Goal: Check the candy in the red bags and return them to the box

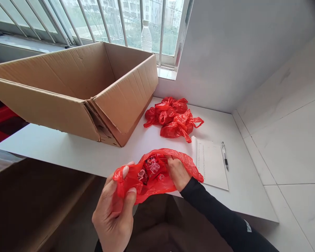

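My left hand point(115, 211) is closed on the gathered left edge of a red plastic bag point(151, 189), held above the table's front edge. The bag's mouth faces up and is spread wide. Inside it lie several small wrapped packets point(152, 166), red and dark with pale printing. My right hand point(179, 174), in a black sleeve, reaches into the right side of the bag beside the packets. Its fingertips are hidden in the bag, so whether they grip anything does not show.
A large open cardboard box point(126, 101) stands at the left on the white table point(89, 154). Tied red bags point(174, 117) are heaped by the wall. A notepad point(212, 164) and a pen point(224, 155) lie to the right. Behind, a plastic bottle point(146, 36) stands at the barred window.
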A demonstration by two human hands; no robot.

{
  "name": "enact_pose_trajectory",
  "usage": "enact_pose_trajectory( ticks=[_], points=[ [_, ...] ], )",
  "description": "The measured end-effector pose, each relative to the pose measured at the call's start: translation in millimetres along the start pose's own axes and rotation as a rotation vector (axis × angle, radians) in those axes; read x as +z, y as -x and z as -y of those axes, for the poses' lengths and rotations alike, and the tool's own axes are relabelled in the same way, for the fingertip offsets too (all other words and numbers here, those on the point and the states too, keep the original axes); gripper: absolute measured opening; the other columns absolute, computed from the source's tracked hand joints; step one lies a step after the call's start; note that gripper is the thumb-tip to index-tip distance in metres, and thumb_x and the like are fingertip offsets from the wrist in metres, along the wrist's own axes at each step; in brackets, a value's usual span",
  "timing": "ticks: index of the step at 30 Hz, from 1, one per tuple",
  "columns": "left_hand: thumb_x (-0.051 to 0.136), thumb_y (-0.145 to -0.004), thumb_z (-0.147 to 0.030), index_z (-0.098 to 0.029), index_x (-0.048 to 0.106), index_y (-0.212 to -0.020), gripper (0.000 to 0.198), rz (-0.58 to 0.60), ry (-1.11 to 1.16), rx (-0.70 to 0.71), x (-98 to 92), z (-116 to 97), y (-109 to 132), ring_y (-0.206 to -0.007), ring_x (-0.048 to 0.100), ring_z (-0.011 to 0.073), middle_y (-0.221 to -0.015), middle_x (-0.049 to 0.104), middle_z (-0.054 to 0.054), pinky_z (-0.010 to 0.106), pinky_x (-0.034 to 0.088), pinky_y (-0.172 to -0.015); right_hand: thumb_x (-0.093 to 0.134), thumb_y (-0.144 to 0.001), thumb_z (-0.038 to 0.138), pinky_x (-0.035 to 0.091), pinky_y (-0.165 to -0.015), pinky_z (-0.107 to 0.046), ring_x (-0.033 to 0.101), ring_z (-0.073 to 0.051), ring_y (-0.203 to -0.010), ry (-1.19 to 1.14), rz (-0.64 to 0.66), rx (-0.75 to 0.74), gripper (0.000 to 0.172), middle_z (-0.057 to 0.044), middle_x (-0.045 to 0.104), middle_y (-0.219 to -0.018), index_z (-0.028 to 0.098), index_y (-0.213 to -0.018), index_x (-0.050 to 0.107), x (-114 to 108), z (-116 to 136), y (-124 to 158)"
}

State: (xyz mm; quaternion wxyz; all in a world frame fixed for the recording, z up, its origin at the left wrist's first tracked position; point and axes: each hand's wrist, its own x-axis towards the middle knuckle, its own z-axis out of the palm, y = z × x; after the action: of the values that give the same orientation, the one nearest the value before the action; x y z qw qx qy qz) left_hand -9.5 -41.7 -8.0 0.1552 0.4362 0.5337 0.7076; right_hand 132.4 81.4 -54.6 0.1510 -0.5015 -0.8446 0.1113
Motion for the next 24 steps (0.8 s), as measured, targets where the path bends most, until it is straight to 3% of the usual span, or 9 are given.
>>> enact_pose_trajectory(
  ticks=[2, 5, 7, 9, 12, 14, 20, 24],
  points=[
    [0.066, -0.084, -0.002, -0.026, 0.065, -0.127, 0.050, -0.010, 0.000, -0.029, -0.4, 0, -1, -0.120, 0.064, 0.0257, -0.126, 0.067, 0.005, 0.035, 0.059, -0.097, 0.044, -0.084, -0.006, 0.052, -0.077, -0.034, 0.069, -0.025, -0.086, 0.027, 0.050, -0.046, 0.048, -0.011, 0.069, -0.099, 0.015, -0.124, 0.060, -1, -2, 12],
    [0.067, -0.084, -0.005, -0.026, 0.065, -0.127, 0.048, -0.031, -0.016, -0.065, -1.6, 0, -3, -0.118, 0.064, 0.0255, -0.124, 0.068, 0.006, 0.035, 0.059, -0.096, 0.045, -0.080, -0.008, 0.054, -0.078, -0.036, 0.068, -0.027, -0.096, 0.116, 0.236, -0.134, 0.064, -0.015, 0.066, -0.117, 0.016, -0.139, 0.051, -9, -4, 37],
    [0.068, -0.083, -0.006, -0.026, 0.066, -0.127, 0.047, -0.043, -0.026, -0.062, -2.2, -1, -4, -0.116, 0.065, 0.0248, -0.122, 0.070, 0.005, 0.035, 0.058, -0.096, 0.047, -0.076, -0.009, 0.056, -0.076, -0.035, 0.068, -0.027, -0.096, 0.191, 0.371, -0.143, 0.071, -0.016, 0.064, -0.119, 0.015, -0.143, 0.046, -19, 0, 50],
    [0.068, -0.083, -0.006, -0.026, 0.066, -0.126, 0.048, -0.055, -0.020, -0.060, -2.2, -2, -3, -0.114, 0.066, 0.0245, -0.119, 0.071, 0.004, 0.035, 0.058, -0.096, 0.049, -0.078, -0.007, 0.056, -0.076, -0.036, 0.067, -0.027, -0.095, 0.231, 0.431, -0.122, 0.066, -0.014, 0.066, -0.113, 0.017, -0.139, 0.050, -30, 11, 56],
    [0.069, -0.082, -0.006, -0.026, 0.064, -0.130, 0.052, -0.059, -0.014, -0.056, -0.3, -3, -2, -0.116, 0.066, 0.0236, -0.121, 0.071, 0.005, 0.030, 0.059, -0.093, 0.049, -0.089, 0.004, 0.055, -0.074, -0.037, 0.067, -0.026, -0.089, 0.201, 0.436, -0.189, 0.039, -0.009, 0.067, -0.095, 0.021, -0.122, 0.061, -33, 36, 48],
    [0.069, -0.082, -0.005, -0.026, 0.062, -0.132, 0.055, -0.052, -0.020, -0.051, 1.5, -4, -2, -0.117, 0.065, 0.0224, -0.125, 0.070, 0.005, 0.027, 0.059, -0.091, 0.049, -0.092, 0.011, 0.054, -0.070, -0.037, 0.067, -0.026, -0.085, 0.152, 0.453, -0.274, 0.031, -0.009, 0.068, -0.092, 0.021, -0.119, 0.060, -22, 52, 36],
    [0.070, -0.080, -0.004, -0.026, 0.065, -0.129, 0.053, -0.084, -0.025, -0.029, 0.5, -7, -1, -0.108, 0.069, 0.0182, -0.120, 0.072, 0.001, 0.027, 0.059, -0.093, 0.043, -0.097, 0.016, 0.051, -0.061, -0.035, 0.069, -0.026, -0.072, 0.088, 0.468, -0.263, 0.036, -0.010, 0.072, -0.086, 0.019, -0.132, 0.050, 25, 60, 9],
    [0.070, -0.082, -0.007, -0.027, 0.060, -0.135, 0.058, -0.109, -0.062, -0.058, -3.9, -7, -1, -0.107, 0.068, 0.0171, -0.120, 0.073, 0.002, 0.024, 0.060, -0.088, 0.040, -0.101, 0.022, 0.051, -0.082, -0.035, 0.068, -0.023, -0.093, 0.010, 0.363, -0.239, 0.031, -0.007, 0.072, -0.106, 0.024, -0.128, 0.055, 21, 48, 11]
  ],
)
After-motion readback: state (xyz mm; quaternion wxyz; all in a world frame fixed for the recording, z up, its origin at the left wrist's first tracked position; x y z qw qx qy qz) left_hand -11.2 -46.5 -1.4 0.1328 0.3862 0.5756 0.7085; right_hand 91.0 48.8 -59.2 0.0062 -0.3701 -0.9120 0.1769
